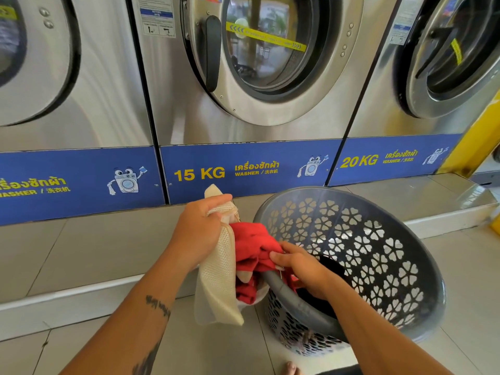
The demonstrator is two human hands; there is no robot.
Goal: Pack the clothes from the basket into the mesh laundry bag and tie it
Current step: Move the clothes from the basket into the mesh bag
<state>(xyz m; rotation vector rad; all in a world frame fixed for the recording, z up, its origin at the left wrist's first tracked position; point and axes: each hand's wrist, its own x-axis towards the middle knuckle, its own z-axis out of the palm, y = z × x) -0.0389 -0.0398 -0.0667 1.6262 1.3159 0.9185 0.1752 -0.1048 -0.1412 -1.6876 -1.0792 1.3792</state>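
A grey plastic laundry basket (pixel 378 255) with heart-shaped cut-outs stands on the tiled floor, tilted toward me. Dark clothing (pixel 331 266) lies inside it. My left hand (pixel 200 228) grips the upper edge of a cream mesh laundry bag (pixel 216 277), which hangs just left of the basket's rim. A red garment (pixel 254 242) bulges out of the bag's mouth and drapes over the rim. My right hand (pixel 300 266) is closed on that red garment at the rim.
Three steel front-loading washers (pixel 259 66) stand in a row behind, on a raised tiled step (pixel 81 253) with a white edge. A yellow post (pixel 479 139) is at the right. My bare toes (pixel 290 369) show at the bottom.
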